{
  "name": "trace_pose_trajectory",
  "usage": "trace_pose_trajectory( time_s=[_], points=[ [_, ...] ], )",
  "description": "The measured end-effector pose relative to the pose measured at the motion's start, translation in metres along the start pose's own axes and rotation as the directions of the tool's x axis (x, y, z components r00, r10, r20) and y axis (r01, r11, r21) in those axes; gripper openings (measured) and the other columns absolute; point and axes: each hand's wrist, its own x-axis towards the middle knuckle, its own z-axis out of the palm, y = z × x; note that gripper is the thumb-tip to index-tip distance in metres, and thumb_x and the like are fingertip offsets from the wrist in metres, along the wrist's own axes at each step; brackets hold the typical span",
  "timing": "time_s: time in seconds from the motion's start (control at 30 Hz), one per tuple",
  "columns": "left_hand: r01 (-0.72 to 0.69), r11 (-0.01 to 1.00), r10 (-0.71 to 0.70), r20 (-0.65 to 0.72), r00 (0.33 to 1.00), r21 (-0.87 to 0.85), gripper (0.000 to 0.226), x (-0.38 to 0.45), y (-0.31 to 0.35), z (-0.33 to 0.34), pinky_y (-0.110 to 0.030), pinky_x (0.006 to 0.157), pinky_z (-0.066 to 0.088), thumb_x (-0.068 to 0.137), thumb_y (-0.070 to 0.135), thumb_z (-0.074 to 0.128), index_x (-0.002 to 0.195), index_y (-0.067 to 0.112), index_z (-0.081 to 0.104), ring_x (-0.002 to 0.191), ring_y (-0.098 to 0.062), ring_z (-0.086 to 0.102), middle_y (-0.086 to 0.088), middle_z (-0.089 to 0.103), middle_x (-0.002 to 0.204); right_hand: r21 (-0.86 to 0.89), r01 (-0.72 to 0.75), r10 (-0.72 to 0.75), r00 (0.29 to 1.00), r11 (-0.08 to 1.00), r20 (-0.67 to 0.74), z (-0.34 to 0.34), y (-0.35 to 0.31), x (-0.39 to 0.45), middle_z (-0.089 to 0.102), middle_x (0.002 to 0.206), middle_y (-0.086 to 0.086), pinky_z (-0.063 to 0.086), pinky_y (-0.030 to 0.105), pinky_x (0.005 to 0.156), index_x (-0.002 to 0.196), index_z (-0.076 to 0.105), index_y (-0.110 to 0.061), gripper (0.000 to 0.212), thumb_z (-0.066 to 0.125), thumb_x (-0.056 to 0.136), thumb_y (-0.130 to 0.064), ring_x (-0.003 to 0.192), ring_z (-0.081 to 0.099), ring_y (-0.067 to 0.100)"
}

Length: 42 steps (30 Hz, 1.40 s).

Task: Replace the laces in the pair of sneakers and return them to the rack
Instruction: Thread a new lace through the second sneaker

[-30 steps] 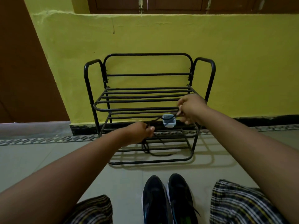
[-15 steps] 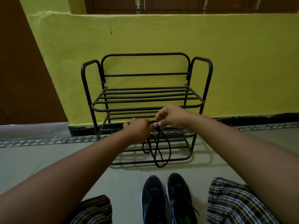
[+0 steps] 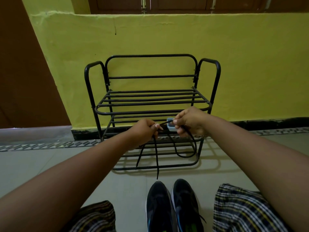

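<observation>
Hands apart, lace drawn out between them

I see my left hand [image 3: 145, 129] and right hand [image 3: 189, 122], bunched together half a second ago, now separated, with the black lace [image 3: 157, 158] pulled taut between them. Its hanging loops are undone: two loose ends drop below my left hand, one loop hangs under my right. The small white box [image 3: 170, 127] shows again behind my right fingers.

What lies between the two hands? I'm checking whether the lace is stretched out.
In the head view, a short taut stretch of black lace spans from the left hand to the right hand, with a small blue-rimmed container behind it.
</observation>
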Motion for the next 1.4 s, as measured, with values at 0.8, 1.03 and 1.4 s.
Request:
trace_pose_trajectory(
  time_s=[0.8, 1.03, 1.4],
  points=[
    [0.037, 0.930, -0.016, 0.060, 0.998, -0.365, 0.016, 0.000, -0.001, 0.005, -0.033, 0.081, 0.052, 0.097, 0.023, 0.048, 0.098, 0.013, 0.061, 0.080, -0.015, 0.063, -0.005, 0.063, 0.086, -0.048, -0.089, 0.100, 0.926, 0.995, 0.364, 0.007, -0.002, -0.002, 0.045, 0.057, -0.002, 0.045, 0.027, 0.059, 0.092, 0.061, -0.010, 0.016, 0.053, 0.095, -0.024, 0.052, 0.045, 0.011],
    [0.092, 0.943, -0.071, 0.076, 0.995, -0.321, 0.017, 0.000, -0.011, -0.008, -0.031, 0.077, 0.053, 0.096, 0.019, 0.050, 0.102, 0.009, 0.061, 0.077, -0.015, 0.061, -0.008, 0.061, 0.085, 0.051, -0.077, 0.063, 0.971, 0.996, 0.231, -0.013, 0.006, 0.004, 0.033, 0.053, -0.005, 0.028, 0.022, 0.045, 0.091, 0.059, -0.007, 0.023, 0.046, 0.099, -0.024, 0.043, 0.027, 0.008],
    [0.095, 0.965, -0.092, 0.020, 0.996, -0.244, 0.019, -0.002, -0.018, -0.015, -0.020, 0.050, 0.042, 0.096, 0.021, 0.049, 0.094, 0.009, 0.063, 0.055, -0.007, 0.050, -0.003, 0.061, 0.072, 0.129, -0.024, 0.029, 0.999, 0.991, -0.042, -0.025, 0.020, 0.009, 0.029, 0.054, -0.003, 0.024, 0.025, 0.044, 0.091, 0.062, -0.004, 0.021, 0.049, 0.097, -0.019, 0.047, 0.024, 0.011]
  ],
)
